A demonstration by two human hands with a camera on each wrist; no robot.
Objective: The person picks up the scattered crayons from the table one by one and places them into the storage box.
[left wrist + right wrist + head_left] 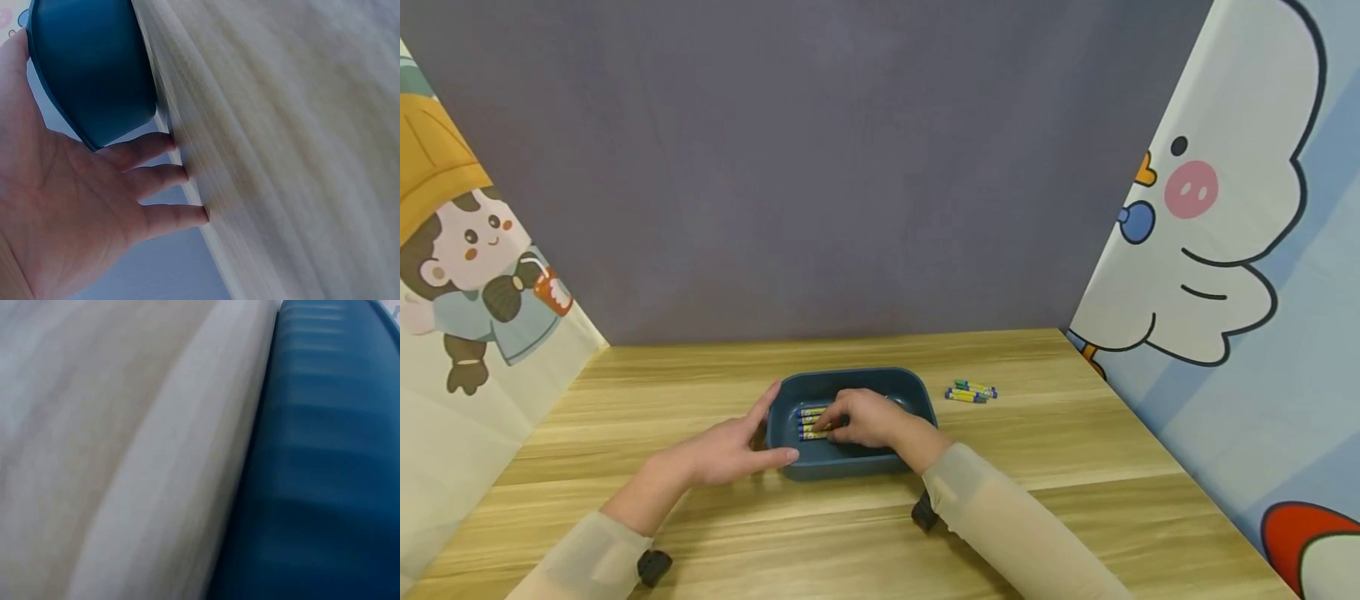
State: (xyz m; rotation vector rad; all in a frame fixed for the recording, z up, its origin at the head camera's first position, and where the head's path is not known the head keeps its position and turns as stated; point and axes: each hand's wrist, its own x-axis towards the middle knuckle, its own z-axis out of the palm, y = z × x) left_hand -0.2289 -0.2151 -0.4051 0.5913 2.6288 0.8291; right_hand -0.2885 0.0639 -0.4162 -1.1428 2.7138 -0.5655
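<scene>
A dark blue rectangular plastic bin (857, 468) sits on the table. Inside, toward its left end, several yellow-wrapped crayons (808, 421) with blue bands lie side by side in a row. My right hand (868, 419) reaches over the front rim, thumb and fingertips pinching the crayon nearest the front of the row; the hand hides the crayons' right ends. My left hand (730, 450) braces the bin's left end, thumb along the front rim. In the left wrist view, the fingers of the left hand (81, 200) are spread straight, tips down at the tabletop beside the bin (94, 69).
Several more crayons (972, 392) lie together on the wooden table (1037, 450), right of the bin. A grey panel (835, 183) stands behind the table, with cartoon-printed panels at both sides. The right wrist view shows only the bin's outer wall (325, 475) and tabletop.
</scene>
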